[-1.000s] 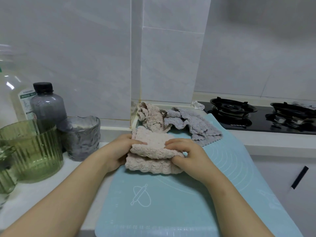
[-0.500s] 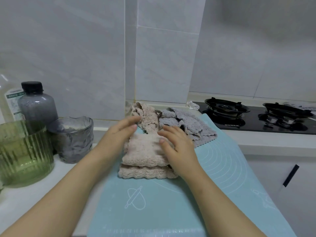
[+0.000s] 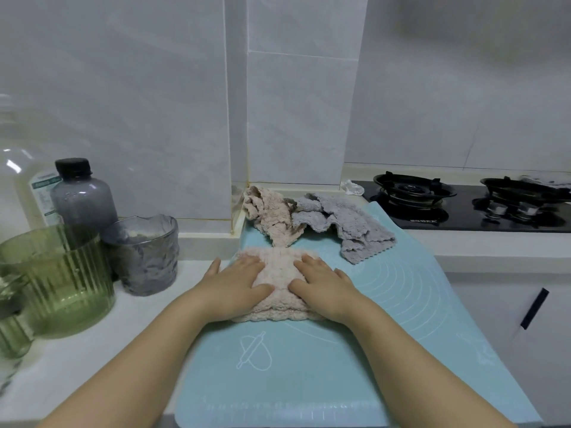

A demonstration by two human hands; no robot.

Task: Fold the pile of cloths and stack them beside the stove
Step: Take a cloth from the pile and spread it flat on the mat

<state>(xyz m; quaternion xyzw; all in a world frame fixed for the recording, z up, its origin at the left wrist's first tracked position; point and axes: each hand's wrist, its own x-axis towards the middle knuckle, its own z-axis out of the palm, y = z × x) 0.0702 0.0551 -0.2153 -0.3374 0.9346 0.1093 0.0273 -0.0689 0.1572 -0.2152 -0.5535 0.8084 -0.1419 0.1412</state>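
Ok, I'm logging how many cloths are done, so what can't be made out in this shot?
All in the head view:
- Folded pink cloth: both sides under the left hand and right hand; layers can't be counted.
- Crumpled pink cloth and grey cloth overlap; anything beneath is hidden.
- Clear bottle's label: too small, partly behind the grey bottle.
- Greyish thing on the far burner: cut by the right edge.
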